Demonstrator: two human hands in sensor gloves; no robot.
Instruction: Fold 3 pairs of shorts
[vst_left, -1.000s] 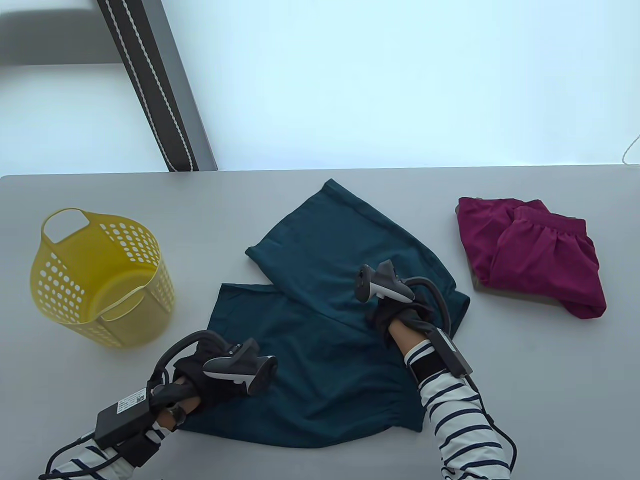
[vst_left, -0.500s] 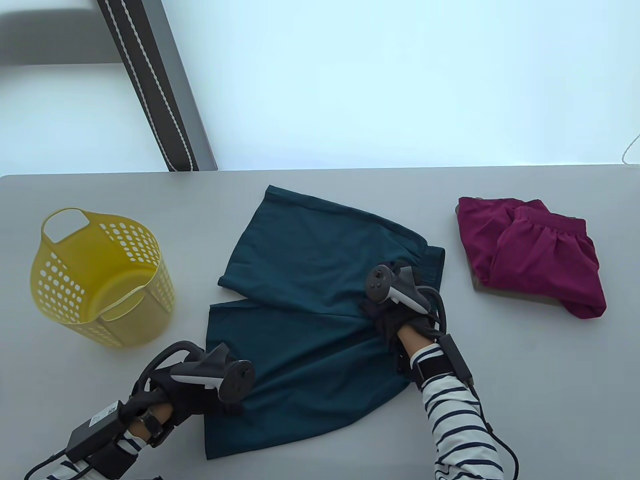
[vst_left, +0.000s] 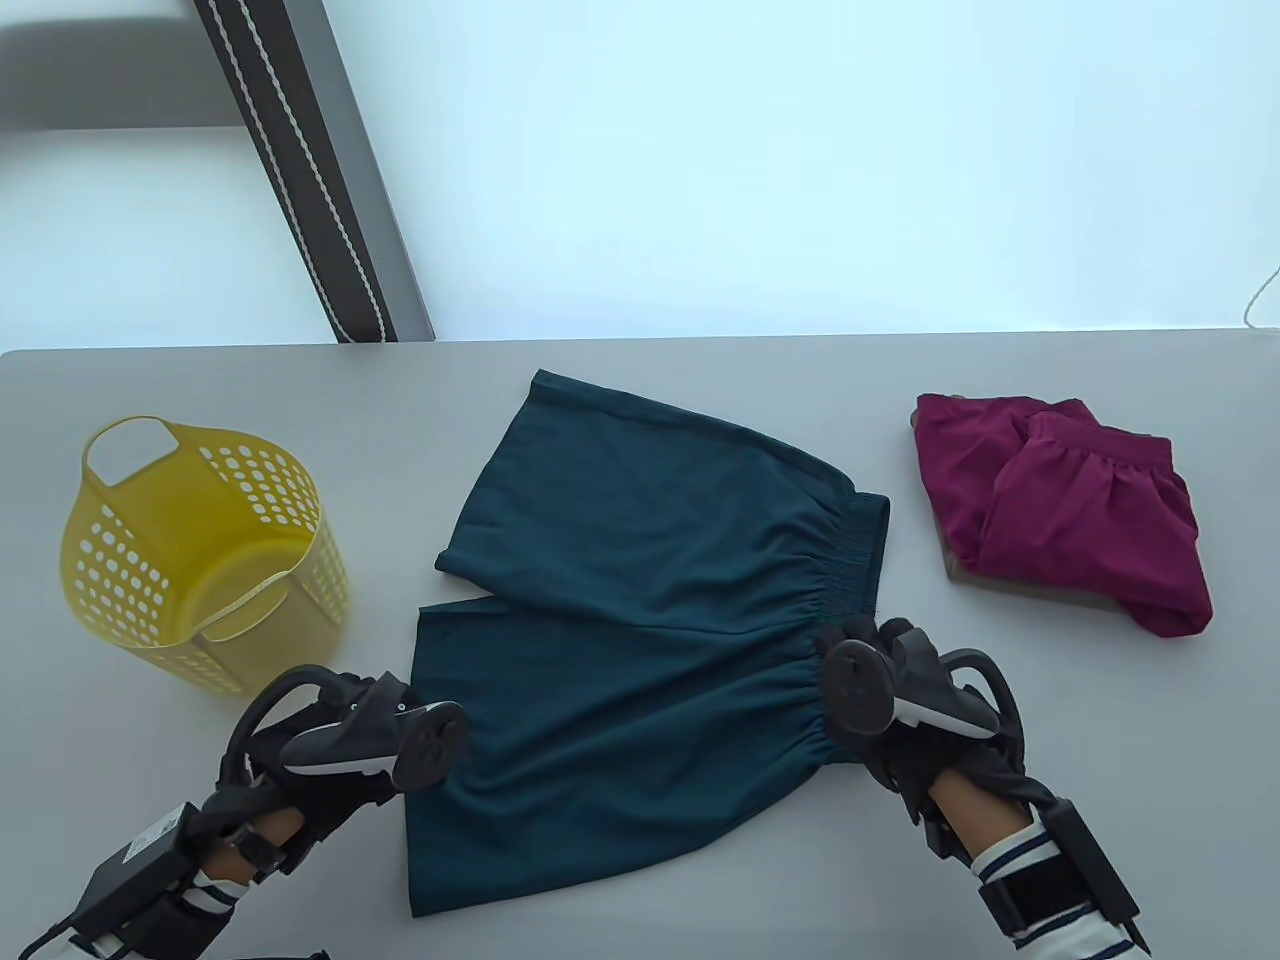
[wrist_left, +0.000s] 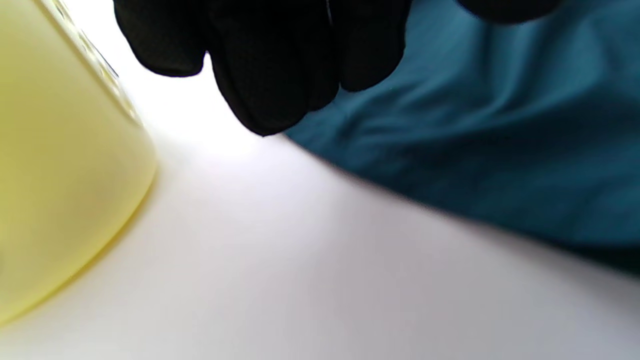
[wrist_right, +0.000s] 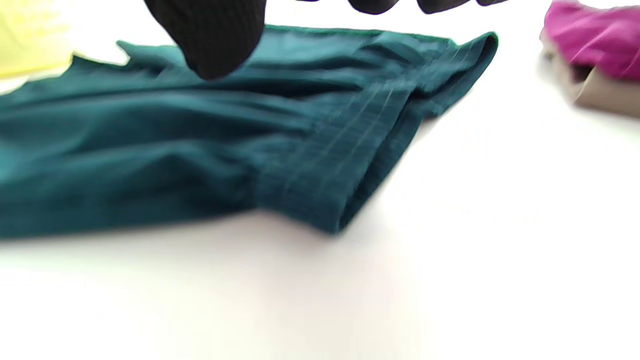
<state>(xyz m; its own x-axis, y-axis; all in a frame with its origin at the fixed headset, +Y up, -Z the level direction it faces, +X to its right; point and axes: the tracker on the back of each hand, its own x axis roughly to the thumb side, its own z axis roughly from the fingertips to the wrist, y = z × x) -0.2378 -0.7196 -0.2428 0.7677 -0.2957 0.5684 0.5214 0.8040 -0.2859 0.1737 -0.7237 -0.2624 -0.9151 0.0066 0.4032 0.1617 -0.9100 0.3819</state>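
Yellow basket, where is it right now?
In the table view the yellow basket stands upright at the table's left side, left of the teal shorts, just beyond the left hand.

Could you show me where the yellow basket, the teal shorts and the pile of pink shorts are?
yellow basket (vst_left: 200, 560): table view, on its perforated side wall.
teal shorts (vst_left: 640, 560): table view, on the flat middle of the fabric.
pink shorts (vst_left: 1070, 500): table view, on the top fold of the pile.
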